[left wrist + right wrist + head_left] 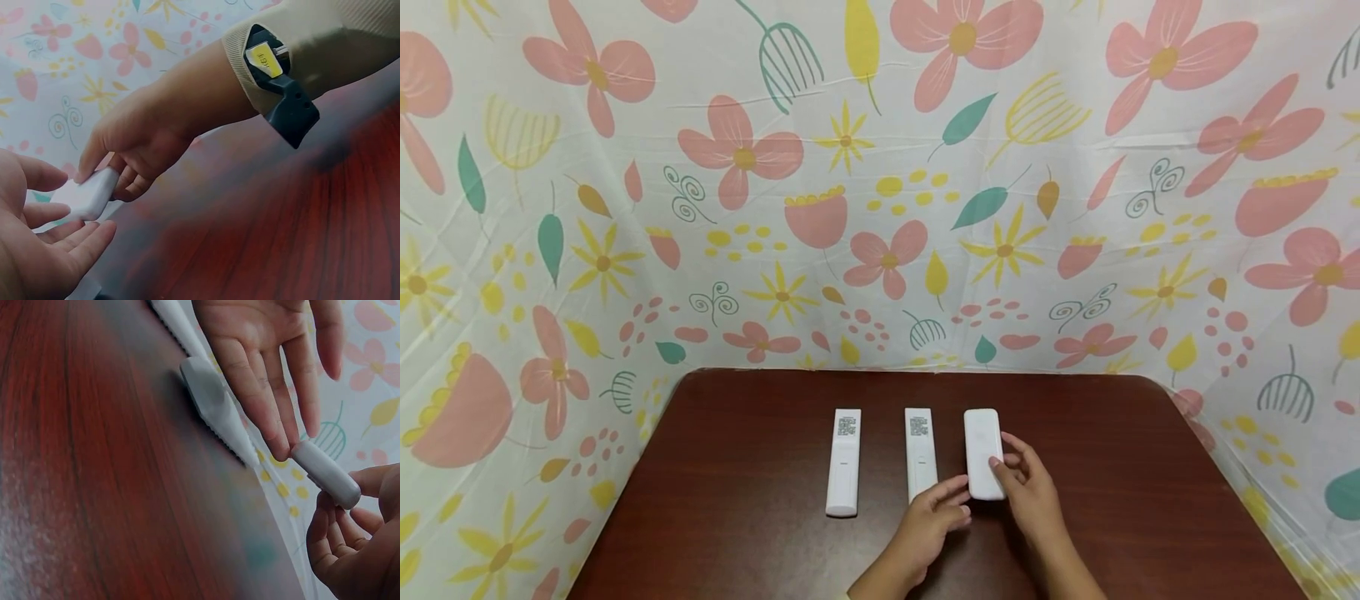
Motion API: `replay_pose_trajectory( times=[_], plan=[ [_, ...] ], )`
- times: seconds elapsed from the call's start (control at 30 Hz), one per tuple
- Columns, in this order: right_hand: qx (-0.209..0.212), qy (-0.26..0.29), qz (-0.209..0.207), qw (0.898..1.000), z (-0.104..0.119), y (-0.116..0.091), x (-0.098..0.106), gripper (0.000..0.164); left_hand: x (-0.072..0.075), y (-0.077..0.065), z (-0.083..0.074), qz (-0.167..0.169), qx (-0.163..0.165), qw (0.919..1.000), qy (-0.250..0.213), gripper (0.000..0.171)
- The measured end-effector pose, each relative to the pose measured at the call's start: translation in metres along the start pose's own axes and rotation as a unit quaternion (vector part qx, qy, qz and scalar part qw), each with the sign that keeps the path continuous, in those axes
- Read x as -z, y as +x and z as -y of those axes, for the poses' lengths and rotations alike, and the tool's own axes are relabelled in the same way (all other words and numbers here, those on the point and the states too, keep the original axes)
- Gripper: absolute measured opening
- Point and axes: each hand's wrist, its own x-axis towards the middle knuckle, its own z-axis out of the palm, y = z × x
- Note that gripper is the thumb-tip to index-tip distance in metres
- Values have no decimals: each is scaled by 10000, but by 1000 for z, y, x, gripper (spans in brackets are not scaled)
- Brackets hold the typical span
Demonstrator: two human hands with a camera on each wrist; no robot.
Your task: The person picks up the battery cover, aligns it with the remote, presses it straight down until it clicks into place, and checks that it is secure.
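My right hand (1033,496) holds a white oblong slab (982,454) with rounded corners by its right edge, thumb on the upper face and fingers at the side. The slab is raised off the table, its kind unclear. Beside its lower left corner is my left hand (934,525), fingers extended and loosely bent; in the right wrist view a fingertip (281,450) meets the slab's end. Left of the slab lies a white remote control (921,450), face down with a printed code label, its near end hidden by my left hand. Farther left lies a similar remote control (843,467).
Everything lies on a dark red-brown wooden table (737,500) with rounded far corners. A white cloth (880,333) printed with flowers and leaves hangs behind the table and along both sides. A dark wrist mount (294,112) sits on the right sleeve.
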Motion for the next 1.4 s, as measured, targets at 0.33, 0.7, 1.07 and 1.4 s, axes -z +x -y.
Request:
replay_pose_trajectory(
  times=[0.33, 0.7, 1.07, 1.4],
  plan=[
    [-267, -282, 52, 9992, -5, 5, 5, 49, -8, 1, 8, -46, 66, 9994, 339, 51],
    [-350, -589, 172, 9975, -14, 15, 12, 54, -12, 6, 17, -45, 103, 9995, 306, 49],
    [-420, -798, 145, 9958, -19, 17, 15, 53, -13, 10, 26, 82, 179, 9996, 203, 52],
    [-465, -988, 182, 9939, -25, 23, 19, 54, -17, 12, 31, 115, 242, 9996, 91, 54]
  ],
)
